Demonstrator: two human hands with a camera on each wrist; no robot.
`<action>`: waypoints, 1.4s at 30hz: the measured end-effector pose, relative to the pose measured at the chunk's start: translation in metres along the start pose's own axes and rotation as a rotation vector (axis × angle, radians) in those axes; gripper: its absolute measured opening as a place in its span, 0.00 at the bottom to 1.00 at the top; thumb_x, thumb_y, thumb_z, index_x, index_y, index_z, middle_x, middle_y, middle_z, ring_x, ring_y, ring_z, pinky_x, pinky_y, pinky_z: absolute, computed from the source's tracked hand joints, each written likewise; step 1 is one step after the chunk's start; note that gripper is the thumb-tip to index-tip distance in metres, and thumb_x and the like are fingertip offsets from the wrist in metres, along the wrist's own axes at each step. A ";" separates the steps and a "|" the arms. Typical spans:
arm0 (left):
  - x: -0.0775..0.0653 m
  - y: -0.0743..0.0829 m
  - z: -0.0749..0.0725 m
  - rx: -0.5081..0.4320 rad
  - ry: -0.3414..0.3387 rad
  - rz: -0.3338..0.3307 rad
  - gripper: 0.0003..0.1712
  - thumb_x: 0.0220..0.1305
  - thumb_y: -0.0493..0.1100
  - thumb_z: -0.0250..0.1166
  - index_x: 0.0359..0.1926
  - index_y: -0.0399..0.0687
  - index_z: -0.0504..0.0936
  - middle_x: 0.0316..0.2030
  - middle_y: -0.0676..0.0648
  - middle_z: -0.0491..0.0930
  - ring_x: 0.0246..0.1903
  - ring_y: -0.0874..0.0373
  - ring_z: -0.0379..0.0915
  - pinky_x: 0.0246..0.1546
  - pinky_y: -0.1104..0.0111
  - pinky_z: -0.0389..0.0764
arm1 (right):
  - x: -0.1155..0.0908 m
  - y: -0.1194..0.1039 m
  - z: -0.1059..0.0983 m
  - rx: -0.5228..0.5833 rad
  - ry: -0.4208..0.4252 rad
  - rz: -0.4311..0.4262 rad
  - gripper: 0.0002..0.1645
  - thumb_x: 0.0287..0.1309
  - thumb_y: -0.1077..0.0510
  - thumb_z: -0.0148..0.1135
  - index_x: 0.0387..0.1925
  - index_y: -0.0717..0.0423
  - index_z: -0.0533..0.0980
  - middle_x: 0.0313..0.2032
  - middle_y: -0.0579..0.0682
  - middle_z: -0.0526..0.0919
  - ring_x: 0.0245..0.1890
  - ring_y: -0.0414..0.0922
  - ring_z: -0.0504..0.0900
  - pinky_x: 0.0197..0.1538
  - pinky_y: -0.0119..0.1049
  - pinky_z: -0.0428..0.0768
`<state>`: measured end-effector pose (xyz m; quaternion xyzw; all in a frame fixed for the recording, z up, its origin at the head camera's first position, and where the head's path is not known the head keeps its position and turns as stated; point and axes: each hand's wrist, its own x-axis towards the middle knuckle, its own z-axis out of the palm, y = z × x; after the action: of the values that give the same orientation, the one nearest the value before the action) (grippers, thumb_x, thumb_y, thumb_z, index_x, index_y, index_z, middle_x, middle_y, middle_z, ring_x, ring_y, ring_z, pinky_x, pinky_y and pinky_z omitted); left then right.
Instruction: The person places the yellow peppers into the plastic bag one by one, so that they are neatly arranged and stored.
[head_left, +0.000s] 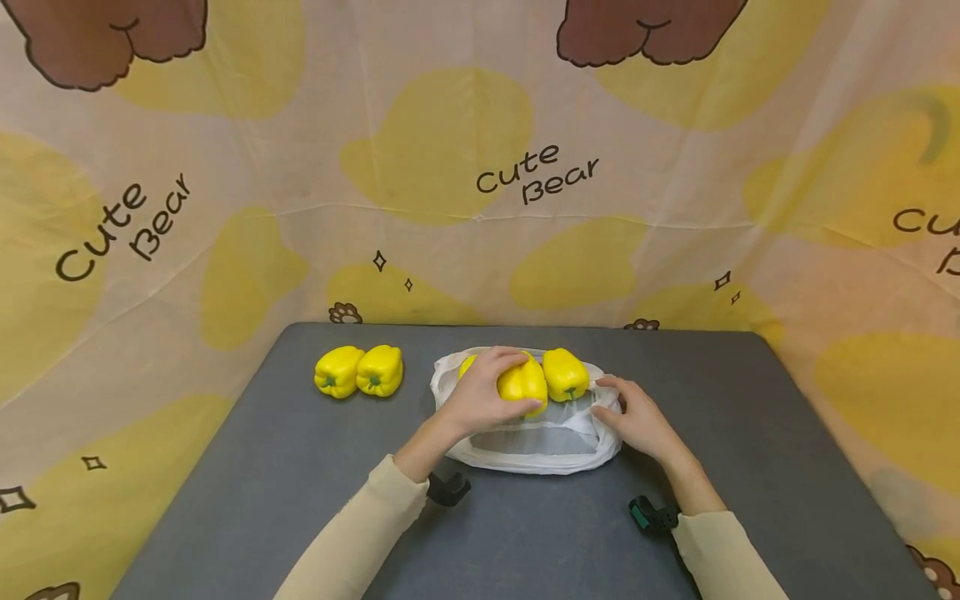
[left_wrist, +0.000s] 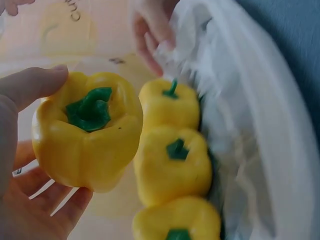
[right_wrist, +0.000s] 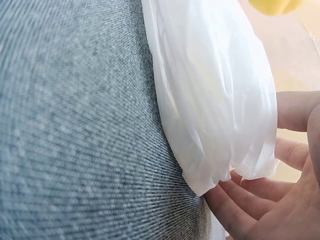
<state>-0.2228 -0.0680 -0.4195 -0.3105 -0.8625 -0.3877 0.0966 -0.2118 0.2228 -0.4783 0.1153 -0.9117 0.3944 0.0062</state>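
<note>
My left hand (head_left: 483, 392) holds a yellow bell pepper (head_left: 522, 385) over a white plastic bag (head_left: 543, 462), thumb and fingers spread round its sides. The left wrist view shows the held pepper's green stem, with a row of three peppers, the middle one (left_wrist: 172, 162) among them, beside the bag's raised side. In the head view a pepper (head_left: 566, 375) sits at the bag's right part; another is mostly hidden behind my left hand. At the bag's right rim is my right hand (head_left: 641, 421), fingers and thumb apart, touching the plastic; some fingertips (right_wrist: 225, 210) are partly hidden by it.
Two more yellow bell peppers (head_left: 358, 372) lie side by side on the dark grey table (head_left: 300, 467), left of the bag. Behind the table hangs a printed cloth (head_left: 420, 150). A black wrist device (head_left: 652, 515) is strapped at each wrist.
</note>
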 end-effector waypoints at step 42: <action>-0.001 0.015 0.088 0.085 -0.200 -0.050 0.39 0.59 0.61 0.73 0.65 0.44 0.78 0.61 0.49 0.76 0.59 0.56 0.70 0.57 0.68 0.75 | 0.000 0.003 -0.003 0.010 -0.008 0.006 0.33 0.67 0.49 0.66 0.65 0.65 0.71 0.63 0.68 0.73 0.53 0.61 0.76 0.55 0.60 0.77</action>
<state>-0.2065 0.0030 -0.4708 -0.3216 -0.8910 -0.3201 0.0131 -0.2122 0.2269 -0.4785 0.1140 -0.9101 0.3984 0.0008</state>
